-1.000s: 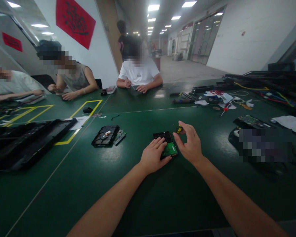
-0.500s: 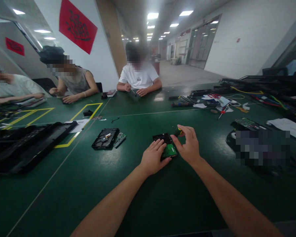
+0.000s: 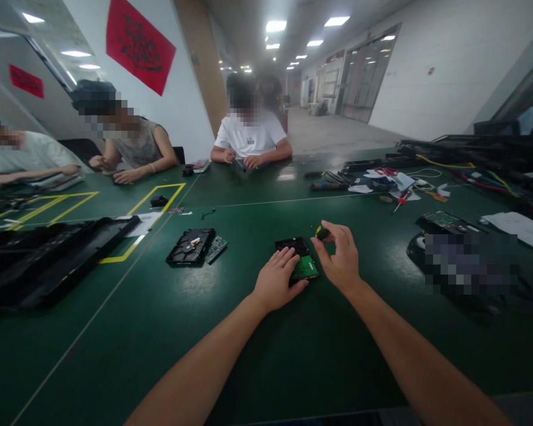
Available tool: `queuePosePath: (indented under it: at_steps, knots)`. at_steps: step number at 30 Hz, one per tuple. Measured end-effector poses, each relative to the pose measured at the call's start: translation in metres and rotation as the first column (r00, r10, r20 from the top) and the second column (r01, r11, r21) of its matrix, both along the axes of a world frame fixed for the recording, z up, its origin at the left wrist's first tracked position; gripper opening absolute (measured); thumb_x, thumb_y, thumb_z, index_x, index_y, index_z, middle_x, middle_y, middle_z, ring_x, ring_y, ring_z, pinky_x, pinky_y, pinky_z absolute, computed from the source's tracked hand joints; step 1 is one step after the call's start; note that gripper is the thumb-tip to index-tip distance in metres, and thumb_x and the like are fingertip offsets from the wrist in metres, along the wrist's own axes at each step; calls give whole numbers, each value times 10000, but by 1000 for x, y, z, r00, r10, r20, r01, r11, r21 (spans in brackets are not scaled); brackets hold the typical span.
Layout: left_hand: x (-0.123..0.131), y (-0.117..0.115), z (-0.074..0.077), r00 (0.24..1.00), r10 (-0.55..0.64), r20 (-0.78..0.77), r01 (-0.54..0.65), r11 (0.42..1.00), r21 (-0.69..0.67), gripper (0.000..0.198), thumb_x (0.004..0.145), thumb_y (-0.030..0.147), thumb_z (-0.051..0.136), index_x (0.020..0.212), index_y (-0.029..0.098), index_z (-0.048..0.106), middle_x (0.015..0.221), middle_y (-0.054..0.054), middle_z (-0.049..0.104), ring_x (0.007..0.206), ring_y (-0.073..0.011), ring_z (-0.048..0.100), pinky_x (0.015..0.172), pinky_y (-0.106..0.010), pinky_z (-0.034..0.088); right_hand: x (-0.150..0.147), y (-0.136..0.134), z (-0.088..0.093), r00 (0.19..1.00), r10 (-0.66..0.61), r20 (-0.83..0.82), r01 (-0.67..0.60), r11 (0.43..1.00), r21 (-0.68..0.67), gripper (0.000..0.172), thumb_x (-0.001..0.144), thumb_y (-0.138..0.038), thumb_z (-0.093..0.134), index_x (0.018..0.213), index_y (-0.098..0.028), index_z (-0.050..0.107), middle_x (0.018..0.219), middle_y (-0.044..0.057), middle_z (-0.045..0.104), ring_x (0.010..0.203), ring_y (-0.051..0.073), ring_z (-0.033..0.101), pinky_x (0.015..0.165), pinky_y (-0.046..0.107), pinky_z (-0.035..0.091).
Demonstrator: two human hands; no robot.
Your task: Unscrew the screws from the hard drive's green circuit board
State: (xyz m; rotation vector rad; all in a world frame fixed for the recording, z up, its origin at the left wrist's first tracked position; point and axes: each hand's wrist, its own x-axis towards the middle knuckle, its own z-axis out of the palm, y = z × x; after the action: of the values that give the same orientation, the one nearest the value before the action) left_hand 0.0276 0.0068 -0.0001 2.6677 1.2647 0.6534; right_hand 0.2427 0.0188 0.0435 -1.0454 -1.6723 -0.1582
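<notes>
A hard drive [image 3: 307, 267] with a green circuit board and a black casing lies on the green table in front of me. My left hand [image 3: 276, 277] rests on its left side, fingers stretched flat across it and the thumb along the near edge. Just right of the drive, my right hand [image 3: 340, 260] pinches the black and yellow handle of a screwdriver [image 3: 322, 232] between thumb and fingers. The handle is tilted, and I cannot make out the shaft or tip. Further left lie another black hard drive [image 3: 190, 247] and a loose circuit board [image 3: 217, 249] beside it.
A long black casing [image 3: 71, 260] lies on the left. To the right sit a pixelated dark item [image 3: 471, 263], a red screwdriver [image 3: 400, 203] and white paper [image 3: 519, 229]. Cables [image 3: 479, 171] pile up at the far right. Across the table, a person [image 3: 251, 139] works; two others sit left.
My right hand has shifted slightly, and the screwdriver handle has tipped and turned a little between its fingers. The left hand stays on the hard drive.
</notes>
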Motion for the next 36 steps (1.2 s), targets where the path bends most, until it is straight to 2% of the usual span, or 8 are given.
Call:
queuePosePath:
  at_steps: [8,17,24,30,36]
  knots:
    - [-1,-1,1,1000,-5,14,5,1000,-1,706,973,594,623,1495,122,556,1657,-184,463,1578,-319,396,1330,-518,298,2,0,-5,999,-17,-32,15,998,-68,525,1052,-306,594,1559,-278,462,1303,124,680,980,252,719,906,482,640]
    - [-1,-2,-1,997,15,73,-17,999,30,677,920,564,697,1447,152,589,1588,-186,519,1531,-362,436,1277,-536,395,1,-3,2,1000,-13,5,13,1000,21,465,1012,-312,683,1457,-306,550,1200,97,623,900,225,682,796,439,647]
    - [0,-2,3,997,-6,81,4,1000,21,641,928,538,693,1440,167,584,1553,-172,539,1485,-367,473,1256,-554,419,1,-3,-1,1000,-9,9,10,999,-46,508,1044,-294,616,1537,-284,493,1271,117,654,925,232,696,884,469,643]
    - [0,-3,6,997,7,72,-6,1000,-3,608,942,531,674,1439,192,583,1568,-159,532,1495,-364,464,1251,-569,423,4,-2,-1,999,-19,-40,18,999,-36,502,1013,-367,674,1486,-287,524,1255,120,625,924,245,679,797,469,662]
    - [1,-4,7,998,5,62,-6,1000,3,583,955,513,660,1433,189,586,1561,-156,537,1487,-352,475,1260,-558,416,3,-2,-1,998,-30,-47,27,998,-53,488,1026,-365,648,1491,-279,525,1258,120,622,913,236,686,820,467,651]
